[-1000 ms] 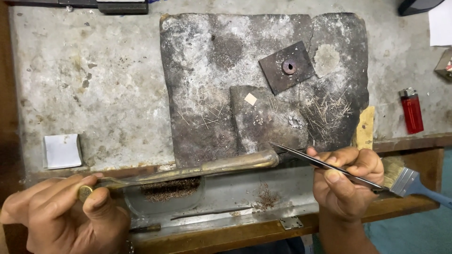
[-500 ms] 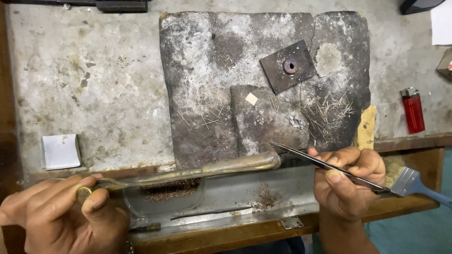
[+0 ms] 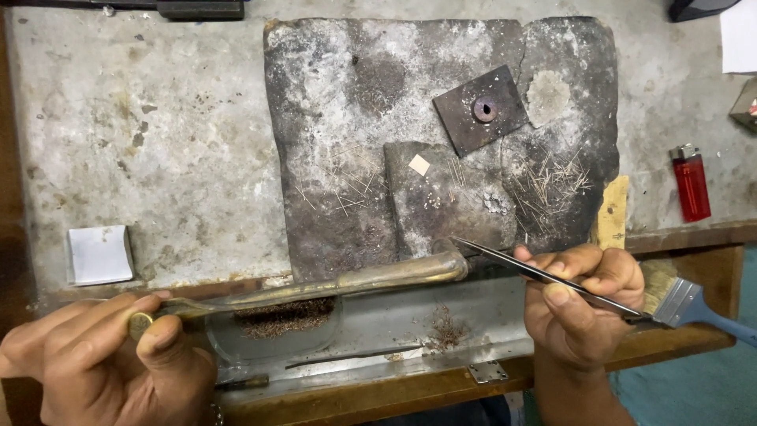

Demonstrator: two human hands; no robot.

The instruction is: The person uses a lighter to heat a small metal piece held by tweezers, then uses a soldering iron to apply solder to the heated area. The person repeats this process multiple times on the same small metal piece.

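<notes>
Left hand (image 3: 102, 359) at 8 o'clock, clenched around long brass torch pipe (image 3: 331, 282), nozzle resting at lower edge of dark scorched soldering slab (image 3: 331, 118). Right hand (image 3: 579, 304) at 4 o'clock, pinching slim steel tweezers (image 3: 544, 276), tips beside nozzle. Red lighter (image 3: 691, 183) at 3 o'clock.

A slab (image 3: 331, 118) lies on the workbench (image 3: 158, 134). On the slab, at two o'clock, sits a square plate (image 3: 461, 118). A lighter (image 3: 691, 183) lies at three o'clock off the slab, a paper pad (image 3: 99, 254) at eight, a brush (image 3: 686, 304) at four.
</notes>
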